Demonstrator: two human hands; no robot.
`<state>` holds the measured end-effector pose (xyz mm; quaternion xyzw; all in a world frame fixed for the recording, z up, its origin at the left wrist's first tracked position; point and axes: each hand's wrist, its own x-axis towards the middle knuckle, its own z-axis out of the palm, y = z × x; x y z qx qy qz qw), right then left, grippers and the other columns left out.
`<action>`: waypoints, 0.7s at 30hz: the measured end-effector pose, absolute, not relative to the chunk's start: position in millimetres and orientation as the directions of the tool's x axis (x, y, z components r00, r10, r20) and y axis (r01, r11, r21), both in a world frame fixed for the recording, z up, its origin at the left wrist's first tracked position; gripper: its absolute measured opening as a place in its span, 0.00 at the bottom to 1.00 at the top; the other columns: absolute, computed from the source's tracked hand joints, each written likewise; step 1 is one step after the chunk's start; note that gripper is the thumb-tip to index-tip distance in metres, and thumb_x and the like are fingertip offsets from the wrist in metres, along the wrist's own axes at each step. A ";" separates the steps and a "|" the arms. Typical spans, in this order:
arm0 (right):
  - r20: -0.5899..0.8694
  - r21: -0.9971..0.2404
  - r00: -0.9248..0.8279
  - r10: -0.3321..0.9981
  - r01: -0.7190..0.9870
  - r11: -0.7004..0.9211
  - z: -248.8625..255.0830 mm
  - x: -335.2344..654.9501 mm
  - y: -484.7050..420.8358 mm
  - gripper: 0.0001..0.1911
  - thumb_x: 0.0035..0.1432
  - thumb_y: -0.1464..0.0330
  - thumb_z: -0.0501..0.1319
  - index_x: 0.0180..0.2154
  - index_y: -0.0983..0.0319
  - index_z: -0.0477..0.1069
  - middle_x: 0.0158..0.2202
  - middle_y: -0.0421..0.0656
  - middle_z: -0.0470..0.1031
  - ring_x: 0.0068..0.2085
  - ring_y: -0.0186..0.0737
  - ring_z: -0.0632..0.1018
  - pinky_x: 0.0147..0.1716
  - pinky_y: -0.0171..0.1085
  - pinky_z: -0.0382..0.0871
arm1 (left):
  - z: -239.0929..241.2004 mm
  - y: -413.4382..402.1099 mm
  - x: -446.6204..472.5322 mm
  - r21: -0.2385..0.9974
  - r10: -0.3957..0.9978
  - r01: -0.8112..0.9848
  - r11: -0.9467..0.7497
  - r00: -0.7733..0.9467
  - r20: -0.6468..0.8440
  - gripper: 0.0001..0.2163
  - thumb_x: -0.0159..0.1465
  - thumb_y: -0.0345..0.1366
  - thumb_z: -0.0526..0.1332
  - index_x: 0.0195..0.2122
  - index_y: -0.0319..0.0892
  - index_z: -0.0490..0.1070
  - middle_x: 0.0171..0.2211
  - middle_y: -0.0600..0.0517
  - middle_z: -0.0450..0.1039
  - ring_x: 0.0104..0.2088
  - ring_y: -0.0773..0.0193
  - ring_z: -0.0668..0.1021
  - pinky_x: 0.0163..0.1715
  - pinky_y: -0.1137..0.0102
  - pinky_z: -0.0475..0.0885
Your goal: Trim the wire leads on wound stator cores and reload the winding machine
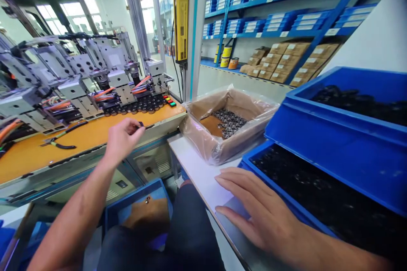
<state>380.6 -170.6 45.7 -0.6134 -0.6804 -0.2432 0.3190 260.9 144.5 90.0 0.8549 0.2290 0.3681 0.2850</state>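
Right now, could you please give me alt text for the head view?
The left hand seems to hold a small dark part at an orange bench with machinery; the open right hand is over a white table beside blue bins of black parts.

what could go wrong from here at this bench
The small dark part at the left hand fingertips could slip and drop over the front edge of the orange bench. The pliers lying loose might get knocked toward the machine stations. The plastic liner over the carton's rim could perhaps snag a passing hand.
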 end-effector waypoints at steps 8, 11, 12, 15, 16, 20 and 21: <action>0.718 0.000 -0.036 0.695 0.999 0.052 48.8 396.3 -177.4 0.15 0.64 0.71 0.59 0.52 0.67 0.69 0.46 0.53 0.76 0.49 0.46 0.77 0.48 0.46 0.77 | 101.2 235.8 282.8 0.484 0.641 0.431 -0.762 0.609 0.467 0.12 0.67 0.42 0.61 0.37 0.36 0.74 0.34 0.53 0.75 0.34 0.63 0.79 0.37 0.65 0.77; 0.706 0.059 -0.002 0.708 0.997 -0.056 41.3 429.7 -191.8 0.12 0.64 0.71 0.58 0.49 0.67 0.70 0.45 0.53 0.76 0.45 0.47 0.77 0.44 0.46 0.77 | 100.8 236.4 280.2 0.429 0.646 0.484 -0.763 0.601 0.471 0.13 0.66 0.43 0.62 0.38 0.36 0.74 0.32 0.54 0.75 0.33 0.62 0.79 0.37 0.63 0.76; 0.691 0.056 0.048 0.721 0.991 -0.119 37.7 442.9 -197.1 0.12 0.64 0.71 0.58 0.48 0.67 0.71 0.44 0.54 0.76 0.44 0.48 0.78 0.43 0.47 0.77 | 102.7 232.8 280.3 0.405 0.643 0.500 -0.766 0.590 0.489 0.12 0.65 0.42 0.62 0.39 0.37 0.74 0.31 0.54 0.75 0.33 0.62 0.79 0.38 0.62 0.75; 0.435 -0.054 0.385 0.814 0.913 -0.404 27.6 478.0 -210.5 0.11 0.63 0.72 0.57 0.45 0.69 0.73 0.46 0.56 0.75 0.46 0.52 0.77 0.47 0.51 0.74 | 112.5 207.7 296.9 0.301 0.589 0.520 -0.799 0.578 0.565 0.10 0.62 0.36 0.63 0.43 0.38 0.75 0.32 0.52 0.78 0.38 0.54 0.80 0.45 0.57 0.72; 0.275 -0.081 0.497 0.823 0.865 -0.496 25.1 486.4 -213.3 0.11 0.62 0.73 0.57 0.45 0.69 0.74 0.47 0.56 0.74 0.47 0.53 0.77 0.49 0.51 0.73 | 115.8 194.5 310.3 0.262 0.549 0.501 -0.825 0.603 0.579 0.13 0.61 0.35 0.63 0.46 0.38 0.75 0.35 0.50 0.79 0.40 0.51 0.80 0.46 0.56 0.72; -0.117 -0.091 0.610 0.784 0.779 -0.620 19.0 501.0 -217.2 0.18 0.57 0.79 0.59 0.49 0.69 0.74 0.54 0.59 0.70 0.51 0.53 0.77 0.51 0.44 0.72 | 122.4 126.2 398.5 0.104 0.308 0.294 -0.950 0.834 0.458 0.17 0.63 0.37 0.60 0.52 0.41 0.72 0.50 0.43 0.77 0.50 0.45 0.77 0.49 0.57 0.71; -0.131 -0.087 0.608 0.783 0.779 -0.620 18.4 501.3 -217.3 0.19 0.56 0.81 0.58 0.49 0.68 0.74 0.54 0.59 0.71 0.51 0.52 0.78 0.50 0.43 0.72 | 121.3 109.4 424.7 0.075 0.243 0.231 -0.970 0.898 0.368 0.15 0.64 0.37 0.60 0.51 0.42 0.73 0.50 0.42 0.77 0.51 0.46 0.77 0.49 0.57 0.71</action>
